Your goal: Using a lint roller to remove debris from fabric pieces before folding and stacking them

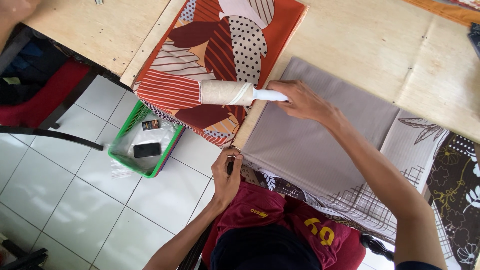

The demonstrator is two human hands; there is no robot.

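Note:
My right hand (300, 101) grips the white handle of a lint roller (226, 93). The roller's beige sticky drum lies across an orange fabric (220, 35) printed with striped and dotted leaf shapes. My forearm reaches over a folded grey fabric (320, 135) spread on the plywood table (360, 40). My left hand (227, 174) is closed on the hanging edge of the cloth at the table's near edge, where the orange and grey pieces meet. What exactly lies inside its fingers is hidden.
A green plastic basket (131, 116) on the white tiled floor holds a clear bag and a small black device (147, 149). A red-seated chair (45, 95) stands at the left. Dark floral cloth (457, 185) hangs at the right. Another person's hand (15, 9) shows at top left.

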